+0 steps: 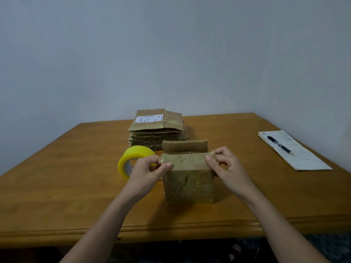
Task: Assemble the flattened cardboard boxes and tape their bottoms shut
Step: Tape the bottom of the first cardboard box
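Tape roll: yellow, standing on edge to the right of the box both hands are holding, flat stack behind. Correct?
Not quite. The head view shows the yellow tape roll standing on edge to the left of the box, behind the left hand. The right hand and flat stack are as stated.

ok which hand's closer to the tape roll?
Left. The left hand overlaps the yellow tape roll at the box's left edge; the right hand grips the box's far side.
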Action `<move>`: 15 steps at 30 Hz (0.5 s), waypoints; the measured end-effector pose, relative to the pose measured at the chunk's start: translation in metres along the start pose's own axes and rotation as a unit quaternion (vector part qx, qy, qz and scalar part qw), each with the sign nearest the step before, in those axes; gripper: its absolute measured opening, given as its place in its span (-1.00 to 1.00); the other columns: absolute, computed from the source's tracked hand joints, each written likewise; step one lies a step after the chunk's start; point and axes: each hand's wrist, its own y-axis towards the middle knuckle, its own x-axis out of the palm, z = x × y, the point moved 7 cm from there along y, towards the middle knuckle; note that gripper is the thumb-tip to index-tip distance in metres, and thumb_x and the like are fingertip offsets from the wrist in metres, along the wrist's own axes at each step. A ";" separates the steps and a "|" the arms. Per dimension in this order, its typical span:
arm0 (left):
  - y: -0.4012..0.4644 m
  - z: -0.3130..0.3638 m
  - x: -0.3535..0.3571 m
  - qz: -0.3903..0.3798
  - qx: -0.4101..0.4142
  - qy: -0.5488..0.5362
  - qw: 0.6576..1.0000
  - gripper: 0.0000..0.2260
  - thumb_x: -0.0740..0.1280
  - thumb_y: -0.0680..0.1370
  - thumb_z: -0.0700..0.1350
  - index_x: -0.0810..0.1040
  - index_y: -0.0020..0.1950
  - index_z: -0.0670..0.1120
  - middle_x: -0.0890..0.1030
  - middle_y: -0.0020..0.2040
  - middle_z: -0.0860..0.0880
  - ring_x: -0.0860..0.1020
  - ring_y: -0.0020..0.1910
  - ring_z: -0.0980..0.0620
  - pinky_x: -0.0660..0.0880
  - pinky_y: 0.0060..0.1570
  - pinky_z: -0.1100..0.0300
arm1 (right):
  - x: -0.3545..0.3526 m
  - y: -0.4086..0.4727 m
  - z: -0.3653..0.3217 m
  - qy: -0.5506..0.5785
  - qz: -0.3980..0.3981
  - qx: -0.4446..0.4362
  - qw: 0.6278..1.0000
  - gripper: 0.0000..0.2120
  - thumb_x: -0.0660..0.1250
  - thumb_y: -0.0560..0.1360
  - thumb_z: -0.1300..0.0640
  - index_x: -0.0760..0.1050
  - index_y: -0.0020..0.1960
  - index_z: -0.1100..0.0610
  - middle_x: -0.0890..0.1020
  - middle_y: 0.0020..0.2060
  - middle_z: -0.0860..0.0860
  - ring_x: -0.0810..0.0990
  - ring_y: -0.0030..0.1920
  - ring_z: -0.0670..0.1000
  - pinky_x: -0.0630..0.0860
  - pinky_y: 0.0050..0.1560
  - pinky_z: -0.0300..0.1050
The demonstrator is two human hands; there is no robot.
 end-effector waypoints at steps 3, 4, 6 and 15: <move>0.004 -0.006 -0.002 0.029 -0.005 -0.028 0.999 -0.78 0.46 0.45 -0.04 0.53 -0.16 -0.17 0.60 -0.22 -0.12 0.56 -0.22 0.02 0.53 -0.25 0.14 | 0.001 0.005 0.009 -0.017 -0.003 0.044 0.999 -0.76 0.33 0.49 -0.12 0.48 0.07 -0.02 0.45 0.07 -0.07 0.53 0.00 0.00 0.55 -0.15 -0.19; 0.005 -0.007 -0.003 0.036 -0.013 -0.028 0.999 -0.80 0.47 0.46 -0.07 0.52 -0.06 -0.14 0.60 -0.13 -0.10 0.56 -0.15 0.00 0.55 -0.21 0.14 | 0.001 0.007 0.012 -0.023 -0.008 0.060 0.998 -0.67 0.33 0.51 -0.08 0.40 0.24 -0.08 0.41 0.15 -0.09 0.53 0.02 0.01 0.56 -0.11 -0.16; 0.007 -0.009 -0.003 0.032 -0.036 -0.019 0.999 -0.66 0.45 0.48 -0.10 0.44 0.20 -0.01 0.51 0.10 0.01 0.53 -0.05 0.03 0.55 -0.18 0.19 | 0.003 0.011 0.018 -0.017 -0.028 0.078 0.996 -0.44 0.30 0.57 0.00 0.15 0.48 -0.16 0.31 0.24 -0.13 0.50 0.02 0.00 0.54 -0.02 -0.14; 0.008 -0.015 0.004 -0.026 -0.050 -0.035 0.998 -0.55 0.34 0.57 -0.04 0.35 0.43 0.21 0.49 0.20 0.05 0.50 0.04 -0.04 0.54 -0.04 0.11 | 0.012 0.014 0.013 0.036 -0.070 0.057 0.995 -0.73 0.14 0.64 0.04 0.33 0.27 -0.26 0.38 0.23 -0.23 0.49 0.10 -0.03 0.49 -0.14 -0.24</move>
